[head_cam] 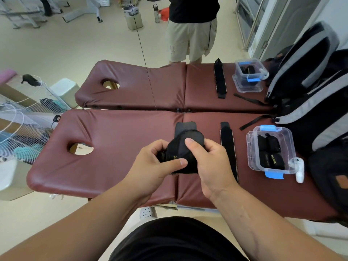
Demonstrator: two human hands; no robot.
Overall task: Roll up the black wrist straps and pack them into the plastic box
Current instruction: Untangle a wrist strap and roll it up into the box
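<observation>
Left hand [157,163] & right hand [213,166] both grip half-rolled wrist strap [195,137] above massage table [113,129], tail hanging fwd. Soft, light, prob springs loose, so pinch the roll's sides w/ thumbs. Plastic box [288,140] sits at right.

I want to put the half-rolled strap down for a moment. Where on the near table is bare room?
Widest bare patch: the left part of the table, between the face hole and the left hand gripping the half-rolled strap. A narrow lane runs between the flat strap and the plastic box. The right end is crowded: box, white case, backpack.
</observation>
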